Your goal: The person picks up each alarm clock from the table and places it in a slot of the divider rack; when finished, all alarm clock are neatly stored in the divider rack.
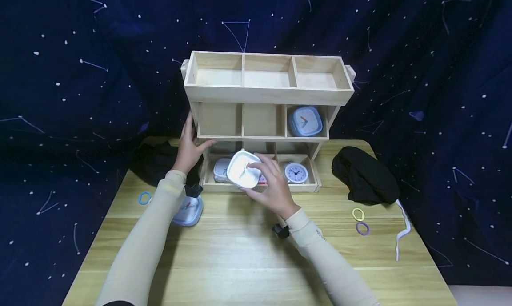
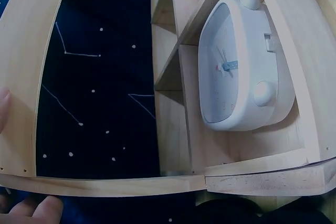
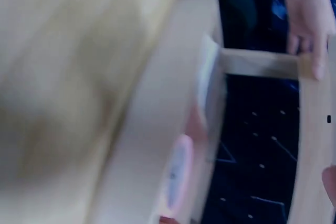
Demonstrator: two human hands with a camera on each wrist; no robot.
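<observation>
My right hand point(image 1: 272, 184) pinches a white square alarm clock point(image 1: 239, 170) in front of the bottom tier of a wooden three-tier shelf point(image 1: 268, 95). My left hand point(image 1: 188, 150) grips the shelf's left side, thumb over the front edge of the middle tier. In the bottom tier, a pale square clock point(image 2: 220, 72) occupies the left compartment. The middle compartment has a pink clock point(image 3: 179, 174), mostly hidden in the head view by the held clock. On the right is a round white clock point(image 1: 296, 172). A blue clock point(image 1: 306, 121) sits in the middle tier's right compartment.
Another blue clock point(image 1: 188, 212) lies on the table point(image 1: 240, 261) by my left forearm, near a blue ring point(image 1: 144, 197). To the right are black cloth point(image 1: 364, 175), a yellow ring point(image 1: 358, 214), a purple ring point(image 1: 362, 228) and a white strap point(image 1: 403, 230).
</observation>
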